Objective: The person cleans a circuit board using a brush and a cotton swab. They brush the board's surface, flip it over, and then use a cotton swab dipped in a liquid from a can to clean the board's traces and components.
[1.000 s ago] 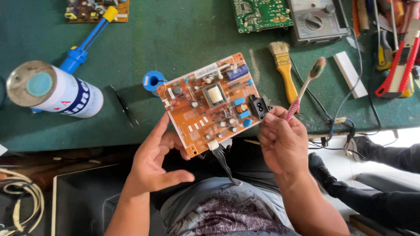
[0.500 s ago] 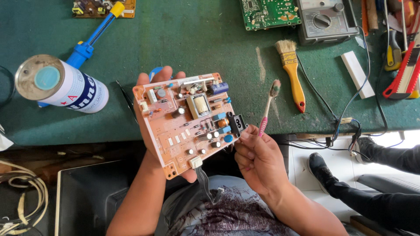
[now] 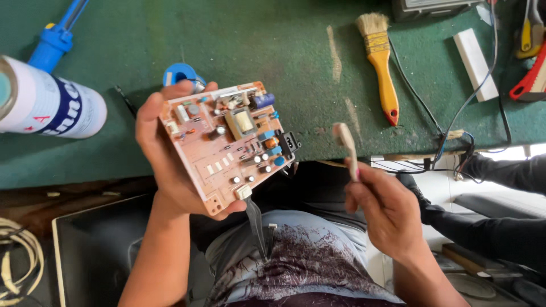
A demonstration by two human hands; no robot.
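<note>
1. Circuit board [image 3: 227, 145]: orange-brown, populated with capacitors, a wound transformer and a black socket at one edge. I see it lying tilted across my left hand [image 3: 165, 165], above my lap and just off the bench edge.
2. Left hand: palm under the board, fingers curled over its far edge, thumb under the near corner; a cradling grip, closed on the board.
3. Right hand [image 3: 387, 210]: closed around the handle of a small brush [image 3: 346, 142], its pale head pointing up, apart from the board.
4. Handling, by my judgement: the board looks light and stiff but fragile; components and solder points could bend or crack. I would hold it by the bare edges and corners, never by the tall parts. A dark cable [image 3: 256, 224] hangs from its near edge and may snag.
5. Surface: green bench top [image 3: 239, 40], worn and scuffed. On it are a white spray can [image 3: 51, 111] lying on its side, a blue-handled tool [image 3: 57, 34], a blue reel [image 3: 179, 74], a yellow paintbrush [image 3: 382, 65], a white block [image 3: 475, 63] and loose wires [image 3: 455, 122].
6. Room: a pale floor shows at right, beyond the bench.
</note>
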